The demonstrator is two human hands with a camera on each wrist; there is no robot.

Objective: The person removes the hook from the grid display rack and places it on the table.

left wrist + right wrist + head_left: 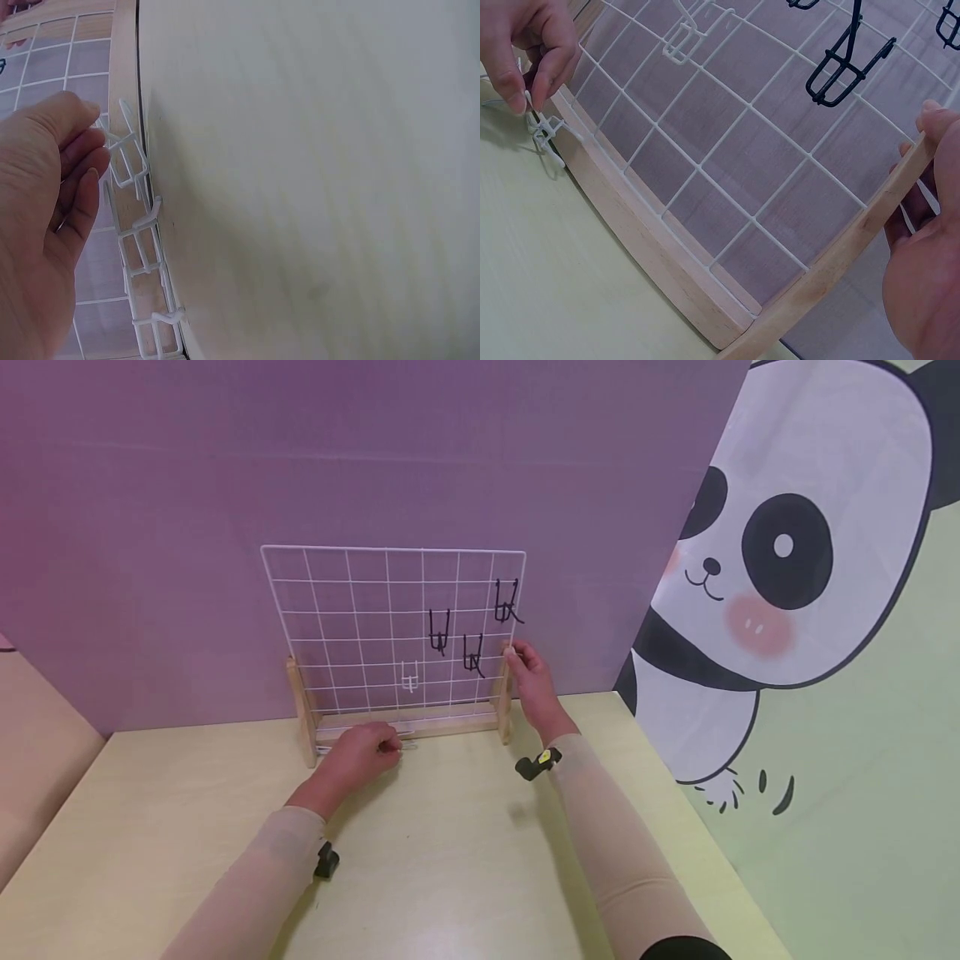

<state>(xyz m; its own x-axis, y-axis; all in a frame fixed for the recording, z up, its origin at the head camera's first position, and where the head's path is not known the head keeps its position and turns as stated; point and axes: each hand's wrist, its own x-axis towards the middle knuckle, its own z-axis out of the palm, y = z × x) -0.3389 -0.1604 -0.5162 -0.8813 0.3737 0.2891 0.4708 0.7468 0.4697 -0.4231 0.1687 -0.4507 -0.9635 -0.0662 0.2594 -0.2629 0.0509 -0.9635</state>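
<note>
With my left hand (pixel 365 752) I am pinching a white hook (pixel 546 130); my right hand (pixel 536 683) is gripping the wooden post (pixel 832 260).

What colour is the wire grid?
The grid is white, clearest in the right wrist view.

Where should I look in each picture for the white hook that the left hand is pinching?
Head view: the white hook is small and faint, left of and below centre, at the fingertips of the left hand.
Left wrist view: left of centre, the uppermost of three.
Right wrist view: near the left edge, above mid-height, under the pinching fingertips.
Shared landmark: the white wire grid.
</note>
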